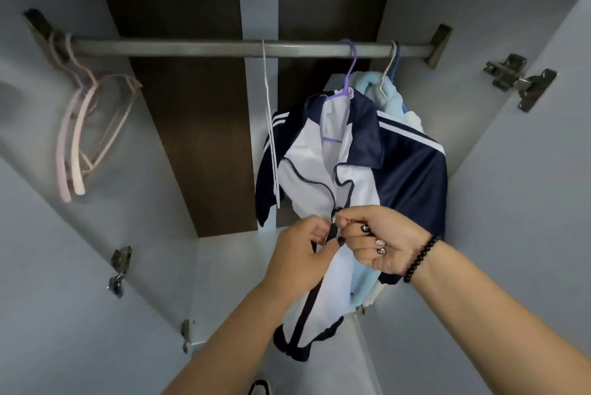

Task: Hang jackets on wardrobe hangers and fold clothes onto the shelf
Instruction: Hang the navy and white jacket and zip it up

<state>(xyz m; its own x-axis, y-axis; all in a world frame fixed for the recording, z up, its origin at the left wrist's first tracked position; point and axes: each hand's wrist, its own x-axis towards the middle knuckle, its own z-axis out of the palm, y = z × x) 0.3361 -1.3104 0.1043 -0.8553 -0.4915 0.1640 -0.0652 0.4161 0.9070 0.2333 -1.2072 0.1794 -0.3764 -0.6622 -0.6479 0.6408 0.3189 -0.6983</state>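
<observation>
Inside an open wardrobe, listed left to right:

Rail (198, 46): grey metal bar running across the top, fixed on a bracket at each end.

Pink hangers (83, 135): a bunch at the far left end of the rail, bare, hanging tilted against the left wall.

Back panels (179, 100): dark brown wood, split by a pale upright strip.

White hanger (271, 145): thin, bare, seen edge-on, hooked on the rail just left of the jacket and touching its shoulder.

Jacket (406, 171): navy and white with white shoulder stripes, hung on a purple hanger (347, 75) right of the rail's middle; front open at the collar, zip closed lower down, hem hanging below the hands.

Left hand (302, 250): fingers curled, pinching the jacket front just below the zip pull.

Zip pull (335, 219): small metal tab at the middle of the jacket front, between the two hands.

Right hand (383, 241): thumb and forefinger pinching the zip pull, other fingers curled; dark nails, a bead bracelet (420, 258) on the wrist.

Blue garment (383, 91): pale, fluffy, on a white hanger right behind the jacket, its lower part showing under the right hand.

Hinges (519, 79): metal, on the right-hand wall; more on the left side lower down
</observation>
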